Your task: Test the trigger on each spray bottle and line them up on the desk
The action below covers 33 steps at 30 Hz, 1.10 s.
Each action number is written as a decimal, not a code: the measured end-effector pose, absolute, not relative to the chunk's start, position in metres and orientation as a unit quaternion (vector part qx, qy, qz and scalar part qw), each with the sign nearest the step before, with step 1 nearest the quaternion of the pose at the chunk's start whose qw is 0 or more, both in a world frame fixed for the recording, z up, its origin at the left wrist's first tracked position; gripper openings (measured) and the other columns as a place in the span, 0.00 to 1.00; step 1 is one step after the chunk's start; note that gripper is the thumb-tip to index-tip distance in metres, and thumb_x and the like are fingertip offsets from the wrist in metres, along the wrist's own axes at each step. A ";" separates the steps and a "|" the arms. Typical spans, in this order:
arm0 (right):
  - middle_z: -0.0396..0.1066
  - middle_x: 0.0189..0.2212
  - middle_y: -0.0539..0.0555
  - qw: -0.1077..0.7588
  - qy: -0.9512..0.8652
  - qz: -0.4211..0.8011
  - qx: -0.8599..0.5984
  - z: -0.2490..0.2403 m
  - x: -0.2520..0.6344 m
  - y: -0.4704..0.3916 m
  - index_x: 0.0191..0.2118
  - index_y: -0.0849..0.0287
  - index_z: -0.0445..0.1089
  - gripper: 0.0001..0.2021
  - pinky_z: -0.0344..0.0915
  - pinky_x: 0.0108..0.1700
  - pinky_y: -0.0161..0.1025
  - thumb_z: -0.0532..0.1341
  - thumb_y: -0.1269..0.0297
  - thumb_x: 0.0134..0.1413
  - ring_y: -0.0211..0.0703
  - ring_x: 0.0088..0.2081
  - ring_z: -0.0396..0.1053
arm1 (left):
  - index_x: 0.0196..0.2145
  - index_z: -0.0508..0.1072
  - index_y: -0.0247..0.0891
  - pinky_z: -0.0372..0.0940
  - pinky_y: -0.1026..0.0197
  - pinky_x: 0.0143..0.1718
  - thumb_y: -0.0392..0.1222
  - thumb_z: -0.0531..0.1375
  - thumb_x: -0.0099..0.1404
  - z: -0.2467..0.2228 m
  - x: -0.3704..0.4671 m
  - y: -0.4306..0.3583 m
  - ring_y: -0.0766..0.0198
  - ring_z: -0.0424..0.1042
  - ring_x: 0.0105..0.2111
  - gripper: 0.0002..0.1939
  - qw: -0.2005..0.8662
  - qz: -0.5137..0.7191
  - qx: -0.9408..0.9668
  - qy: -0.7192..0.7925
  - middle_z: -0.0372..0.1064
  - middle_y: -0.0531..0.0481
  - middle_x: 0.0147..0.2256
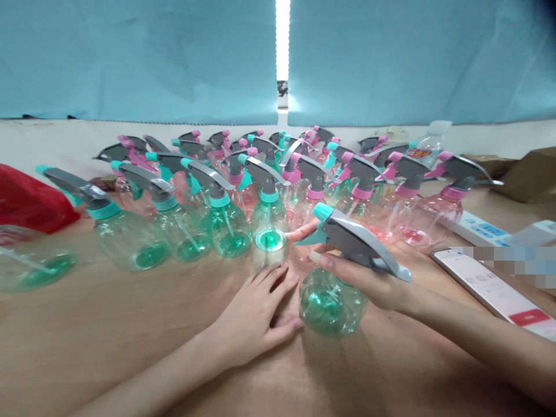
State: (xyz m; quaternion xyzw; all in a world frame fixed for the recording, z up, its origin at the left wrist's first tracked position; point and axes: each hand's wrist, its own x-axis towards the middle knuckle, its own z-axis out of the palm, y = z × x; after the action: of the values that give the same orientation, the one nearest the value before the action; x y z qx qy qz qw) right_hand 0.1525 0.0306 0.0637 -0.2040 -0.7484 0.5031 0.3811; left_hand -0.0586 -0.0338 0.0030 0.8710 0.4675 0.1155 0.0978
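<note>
My right hand is wrapped round the neck of a clear green spray bottle with a grey and turquoise trigger head. Tilted a little, the bottle is near the table's middle; I cannot tell if its base touches the wood. Beside it, my left hand lies palm down on the table, fingers spread, holding nothing. Just beyond the fingertips stands a green spray bottle, first in a row with another green one to its left. Pink spray bottles stand to the right.
Several more spray bottles with pink or turquoise parts crowd the back. A red plastic bag lies at the left, near a green bottle. On the right are a phone, a white power strip, a cardboard box and a drink bottle.
</note>
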 end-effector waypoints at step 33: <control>0.66 0.29 0.47 0.370 -0.754 0.498 -0.215 0.070 0.152 0.028 0.52 0.52 0.65 0.17 0.64 0.31 0.35 0.59 0.69 0.56 0.38 0.30 0.67 | 0.61 0.61 0.36 0.56 0.40 0.58 0.50 0.59 0.68 0.004 -0.058 -0.034 0.43 0.56 0.61 0.28 0.101 0.116 0.869 0.470 0.57 0.35 0.62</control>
State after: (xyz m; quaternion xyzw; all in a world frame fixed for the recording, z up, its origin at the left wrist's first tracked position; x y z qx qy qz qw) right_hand 0.1520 0.0281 0.0702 -0.2151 -0.7538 0.4984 0.3703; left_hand -0.0580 -0.0343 0.0043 0.8694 0.4696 0.1155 0.1013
